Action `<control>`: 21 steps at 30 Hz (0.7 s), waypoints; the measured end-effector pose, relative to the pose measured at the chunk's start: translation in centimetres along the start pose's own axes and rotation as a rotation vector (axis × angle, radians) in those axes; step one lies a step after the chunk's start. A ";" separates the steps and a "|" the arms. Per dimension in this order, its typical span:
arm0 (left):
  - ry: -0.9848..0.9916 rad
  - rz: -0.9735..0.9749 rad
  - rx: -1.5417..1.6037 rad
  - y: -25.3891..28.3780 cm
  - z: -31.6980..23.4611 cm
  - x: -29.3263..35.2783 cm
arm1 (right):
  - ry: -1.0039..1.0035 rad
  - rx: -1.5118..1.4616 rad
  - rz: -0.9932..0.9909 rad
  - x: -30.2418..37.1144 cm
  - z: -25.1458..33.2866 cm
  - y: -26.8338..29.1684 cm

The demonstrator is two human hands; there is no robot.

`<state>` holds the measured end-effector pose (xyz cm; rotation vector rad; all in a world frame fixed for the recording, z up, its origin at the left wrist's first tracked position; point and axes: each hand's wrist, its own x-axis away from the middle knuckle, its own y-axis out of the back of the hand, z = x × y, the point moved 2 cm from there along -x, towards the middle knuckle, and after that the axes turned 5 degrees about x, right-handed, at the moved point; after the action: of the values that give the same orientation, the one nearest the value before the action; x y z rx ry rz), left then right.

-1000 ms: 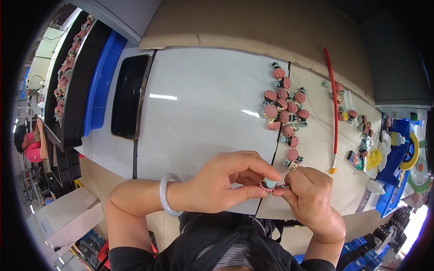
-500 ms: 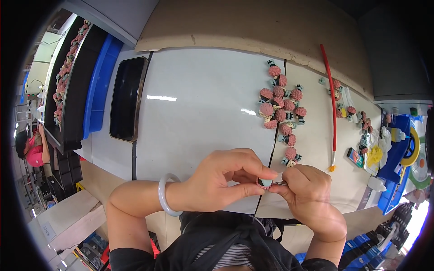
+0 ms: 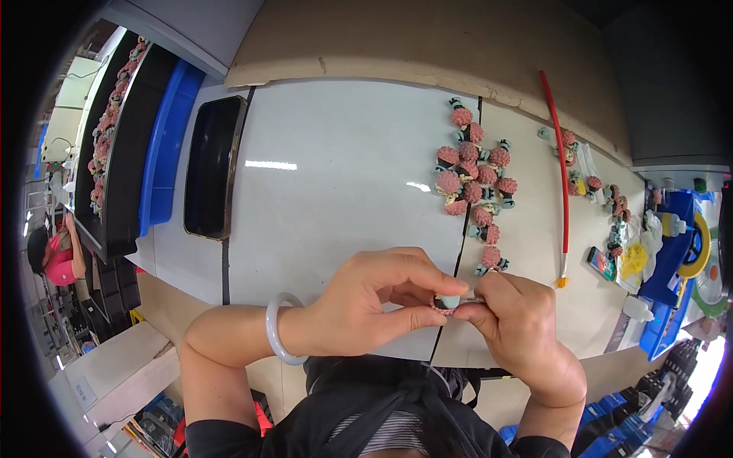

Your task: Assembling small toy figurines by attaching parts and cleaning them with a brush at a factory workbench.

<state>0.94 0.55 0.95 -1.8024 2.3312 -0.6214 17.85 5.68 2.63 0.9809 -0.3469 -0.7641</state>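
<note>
Pink, black and pale-blue figurine

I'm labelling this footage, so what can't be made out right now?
Tool, head view: mostly hidden by the right hand; its kind is unclear.
Figure, head view: fingers of the left hand cover part of it.
Co-worker, head view: too small to tell what they are handling.

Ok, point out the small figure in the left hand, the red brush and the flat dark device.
Small figure (image 3: 448, 301), head view: on its pale bluish part.
Red brush (image 3: 565, 183), head view: on its handle.
Flat dark device (image 3: 214, 168), head view: middle of its black face.
</note>
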 end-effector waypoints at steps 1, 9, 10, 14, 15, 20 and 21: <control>0.024 -0.033 0.065 -0.1 0.0 0.0 | -0.041 -0.038 0.017 0.0 -0.1 -0.1; -0.034 -0.038 -0.016 0.0 -0.1 0.0 | 0.135 -0.082 -0.049 -0.1 -0.1 0.1; -0.032 -0.026 -0.024 0.0 -0.1 0.1 | 0.142 -0.078 -0.036 -0.1 -0.1 -0.1; -0.031 -0.005 -0.004 0.0 0.0 0.2 | 0.139 -0.077 -0.023 0.0 0.0 -0.4; -0.032 -0.006 -0.004 0.0 0.0 0.2 | 0.137 -0.089 -0.020 0.0 0.0 -0.4; 0.029 0.010 0.135 0.0 0.2 0.2 | 0.152 -0.096 -0.023 -0.2 0.0 -0.4; 0.029 0.009 0.134 0.0 0.2 0.2 | 0.155 -0.096 -0.028 -0.2 0.0 -0.4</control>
<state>0.98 0.29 0.79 -1.7343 2.2554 -0.7881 17.51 5.70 2.35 0.9497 -0.1607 -0.7180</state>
